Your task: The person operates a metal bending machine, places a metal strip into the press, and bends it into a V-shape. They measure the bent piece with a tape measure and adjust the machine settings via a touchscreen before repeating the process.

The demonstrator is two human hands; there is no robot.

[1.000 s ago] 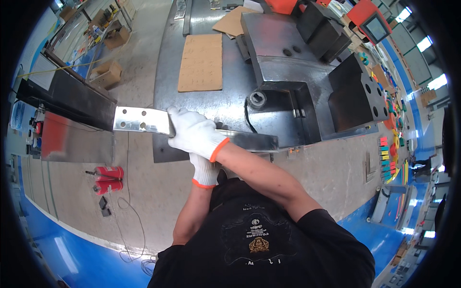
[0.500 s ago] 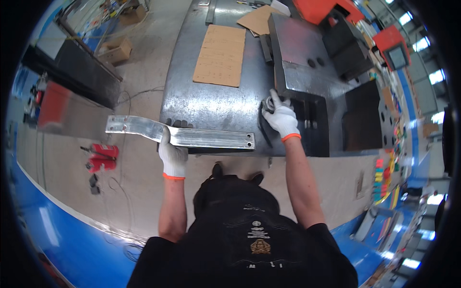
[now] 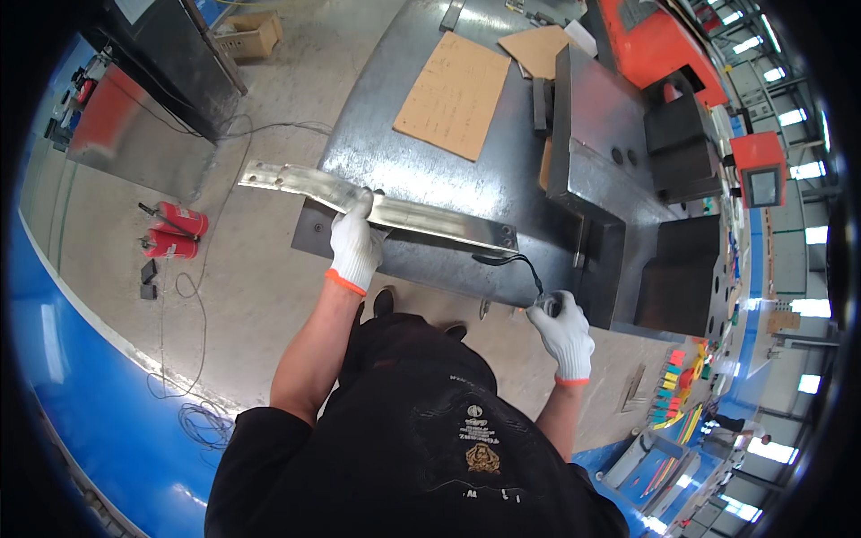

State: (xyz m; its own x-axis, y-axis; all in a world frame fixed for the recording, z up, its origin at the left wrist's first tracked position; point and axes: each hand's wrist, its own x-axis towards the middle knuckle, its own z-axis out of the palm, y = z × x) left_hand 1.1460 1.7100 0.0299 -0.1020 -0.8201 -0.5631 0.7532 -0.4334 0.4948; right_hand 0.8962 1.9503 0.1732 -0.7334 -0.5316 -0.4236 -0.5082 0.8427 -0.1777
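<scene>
A long flat metal bar point(image 3: 439, 222) with a bend toward its left end and holes at both ends lies slantwise over the near part of a dark steel table point(image 3: 413, 255). My left hand point(image 3: 357, 244), in a white glove with an orange cuff, is closed around the bar's near edge, its thumb on top. My right hand point(image 3: 565, 339), gloved alike, is closed on a small grey rounded object point(image 3: 549, 306) just off the table's near edge. From it a black strap point(image 3: 531, 267) runs up to the bar's right end. The fingers partly cover the object, so its kind is unclear.
Cardboard sheets point(image 3: 453, 94) lie farther back on the table. A heavy dark steel machine frame point(image 3: 596, 134) stands on its right, with a red machine body point(image 3: 659, 49) behind. Red fire extinguishers point(image 3: 175, 229) and thin cables point(image 3: 204, 332) are on the floor at left.
My right hand has come back from beside the machine frame to the near edge, bringing the rounded object and strap. The view has turned, and the bar now slopes down to the right.
</scene>
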